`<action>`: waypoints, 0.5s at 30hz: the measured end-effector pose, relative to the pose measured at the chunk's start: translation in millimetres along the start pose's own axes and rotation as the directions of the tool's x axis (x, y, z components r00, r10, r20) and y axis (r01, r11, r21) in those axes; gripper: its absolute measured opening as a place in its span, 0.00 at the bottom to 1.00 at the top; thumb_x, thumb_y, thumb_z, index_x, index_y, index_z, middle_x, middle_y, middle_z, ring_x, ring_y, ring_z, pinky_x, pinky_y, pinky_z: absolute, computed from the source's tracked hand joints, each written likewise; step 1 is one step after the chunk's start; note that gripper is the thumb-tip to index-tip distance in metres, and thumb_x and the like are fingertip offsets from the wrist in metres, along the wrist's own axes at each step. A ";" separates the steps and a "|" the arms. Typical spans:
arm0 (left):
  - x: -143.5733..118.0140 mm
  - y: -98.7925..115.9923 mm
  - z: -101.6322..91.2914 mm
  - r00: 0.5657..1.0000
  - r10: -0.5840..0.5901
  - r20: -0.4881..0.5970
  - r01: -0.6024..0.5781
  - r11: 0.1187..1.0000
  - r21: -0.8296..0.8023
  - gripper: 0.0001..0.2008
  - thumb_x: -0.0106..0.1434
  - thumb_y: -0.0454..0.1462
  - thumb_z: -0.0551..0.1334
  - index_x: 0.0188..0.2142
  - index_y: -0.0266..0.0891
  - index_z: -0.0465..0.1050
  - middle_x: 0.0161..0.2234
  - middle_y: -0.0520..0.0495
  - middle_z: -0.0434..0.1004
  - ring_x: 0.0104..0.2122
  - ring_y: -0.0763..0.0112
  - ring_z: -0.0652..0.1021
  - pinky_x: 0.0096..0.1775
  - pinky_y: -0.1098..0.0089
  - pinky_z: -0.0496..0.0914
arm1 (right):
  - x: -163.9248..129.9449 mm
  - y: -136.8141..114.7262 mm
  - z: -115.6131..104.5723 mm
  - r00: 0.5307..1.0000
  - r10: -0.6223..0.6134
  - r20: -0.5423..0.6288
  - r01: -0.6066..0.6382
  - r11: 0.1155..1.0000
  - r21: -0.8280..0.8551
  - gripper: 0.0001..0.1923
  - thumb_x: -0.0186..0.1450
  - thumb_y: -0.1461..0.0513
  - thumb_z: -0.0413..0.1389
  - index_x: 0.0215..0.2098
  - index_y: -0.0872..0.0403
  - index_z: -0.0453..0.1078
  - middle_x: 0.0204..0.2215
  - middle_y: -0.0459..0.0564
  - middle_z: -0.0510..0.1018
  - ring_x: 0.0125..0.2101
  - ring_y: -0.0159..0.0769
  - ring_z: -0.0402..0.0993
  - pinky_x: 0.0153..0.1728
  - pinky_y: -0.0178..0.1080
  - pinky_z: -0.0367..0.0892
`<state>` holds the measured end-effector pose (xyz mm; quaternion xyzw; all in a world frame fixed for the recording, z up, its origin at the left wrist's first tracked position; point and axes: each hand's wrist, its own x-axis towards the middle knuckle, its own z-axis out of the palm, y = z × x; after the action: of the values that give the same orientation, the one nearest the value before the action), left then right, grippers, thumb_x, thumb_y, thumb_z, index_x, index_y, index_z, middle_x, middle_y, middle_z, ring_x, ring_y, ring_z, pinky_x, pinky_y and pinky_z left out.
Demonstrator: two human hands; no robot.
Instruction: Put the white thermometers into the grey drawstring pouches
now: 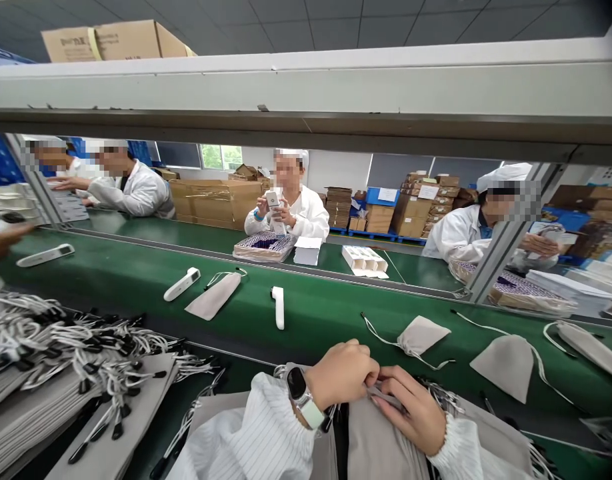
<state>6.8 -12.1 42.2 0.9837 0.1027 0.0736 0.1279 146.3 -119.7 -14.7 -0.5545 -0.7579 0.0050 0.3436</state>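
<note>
The person's two hands meet low in the middle, right in front of their body. The left hand (342, 373) and the right hand (416, 410) both pinch the top edge of a grey pouch (381, 440), which lies on a pile of the same pouches in front of them. Each grip is closed on that pouch, with the fingers tight at its mouth. It looks like the step is pulling the pouch open at the top. The next move needs the fingers to spread the two sides apart gently.

Just past the hands runs the green belt (316, 313). On it lies a white thermometer (278, 307), near the hands. A filled pouch (421, 335) with a string lies to the right. A big heap of empty pouches with cords (81, 373) sits on the left.
</note>
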 end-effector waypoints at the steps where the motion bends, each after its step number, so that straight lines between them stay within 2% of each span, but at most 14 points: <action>1: -0.2 0.0 -1.1 1.000 0.005 0.007 -0.005 1.000 0.005 0.04 0.50 0.32 0.59 0.27 0.40 0.67 0.28 0.51 0.65 0.31 0.70 0.65 0.30 0.74 0.59 | 1.3 1.1 -0.9 1.000 0.018 -0.001 -0.018 0.999 0.040 0.09 0.61 0.61 0.45 0.27 0.54 0.64 0.35 0.55 0.68 0.37 0.38 0.65 0.37 0.39 0.64; 3: -1.3 0.2 -5.8 0.997 0.056 0.043 -0.055 0.998 -0.020 0.06 0.49 0.37 0.63 0.28 0.40 0.68 0.28 0.52 0.64 0.32 0.70 0.66 0.33 0.74 0.60 | 3.6 4.1 -6.1 0.997 0.080 0.005 -0.080 0.989 0.126 0.14 0.60 0.57 0.46 0.22 0.55 0.65 0.40 0.56 0.67 0.40 0.40 0.64 0.39 0.41 0.63; 5: -3.4 0.8 -14.6 0.990 0.132 0.057 -0.125 0.986 -0.113 0.09 0.50 0.42 0.63 0.24 0.39 0.68 0.30 0.52 0.63 0.36 0.71 0.66 0.38 0.74 0.60 | 4.7 7.1 -16.7 0.986 0.166 0.025 -0.168 0.965 0.201 0.18 0.60 0.54 0.46 0.18 0.55 0.64 0.44 0.55 0.65 0.44 0.42 0.62 0.42 0.43 0.61; 8: -7.6 2.3 -30.2 0.983 0.178 -0.043 -0.183 0.928 -0.324 0.12 0.57 0.42 0.58 0.21 0.37 0.66 0.41 0.52 0.63 0.45 0.72 0.63 0.45 0.75 0.56 | 9.1 10.5 -40.7 0.967 0.224 0.120 -0.251 0.913 0.322 0.22 0.59 0.52 0.47 0.13 0.56 0.62 0.45 0.55 0.66 0.47 0.45 0.60 0.45 0.44 0.59; 10: -8.0 2.7 -35.0 0.979 0.166 -0.119 -0.201 0.883 -0.424 0.12 0.60 0.38 0.54 0.23 0.36 0.66 0.45 0.53 0.61 0.47 0.74 0.61 0.48 0.76 0.54 | 23.1 12.1 -57.4 0.959 0.240 0.150 -0.282 0.860 0.425 0.22 0.59 0.50 0.47 0.16 0.55 0.64 0.45 0.54 0.66 0.48 0.45 0.60 0.46 0.44 0.59; 11: -6.8 2.4 -34.1 0.977 0.173 -0.125 -0.211 0.868 -0.449 0.11 0.61 0.37 0.53 0.24 0.36 0.66 0.44 0.53 0.63 0.46 0.75 0.63 0.48 0.76 0.54 | 35.9 12.8 -63.8 0.953 0.269 0.140 -0.303 0.822 0.482 0.21 0.59 0.49 0.46 0.20 0.54 0.66 0.46 0.54 0.66 0.47 0.45 0.60 0.45 0.44 0.60; 13: -1.6 0.8 -25.9 0.978 0.196 -0.070 -0.207 0.873 -0.442 0.11 0.61 0.35 0.53 0.23 0.35 0.64 0.34 0.53 0.68 0.38 0.78 0.68 0.46 0.77 0.55 | 74.2 14.4 -68.2 0.929 0.360 0.087 -0.342 0.744 0.574 0.18 0.61 0.50 0.44 0.31 0.52 0.68 0.45 0.54 0.66 0.45 0.43 0.63 0.42 0.43 0.62; 14: 1.6 -0.3 -19.6 0.977 0.213 -0.019 -0.202 0.886 -0.417 0.12 0.61 0.35 0.53 0.21 0.35 0.63 0.28 0.54 0.68 0.33 0.79 0.69 0.45 0.77 0.56 | 98.2 15.0 -64.4 0.913 0.400 0.082 -0.366 0.715 0.595 0.18 0.61 0.50 0.43 0.36 0.52 0.66 0.44 0.55 0.68 0.43 0.41 0.65 0.39 0.42 0.64; 15: 4.8 -1.5 -12.7 0.973 0.229 0.034 -0.199 0.901 -0.385 0.14 0.61 0.36 0.53 0.19 0.35 0.61 0.23 0.56 0.66 0.28 0.80 0.69 0.44 0.77 0.57 | 123.5 15.2 -55.8 0.906 0.414 0.089 -0.386 0.720 0.577 0.17 0.61 0.51 0.43 0.36 0.53 0.65 0.41 0.55 0.69 0.41 0.40 0.67 0.37 0.40 0.65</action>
<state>9.0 -6.6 54.5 0.9478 -0.0274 0.0669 0.3106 169.9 -30.4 85.6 -0.5725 -0.5734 0.2978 0.5047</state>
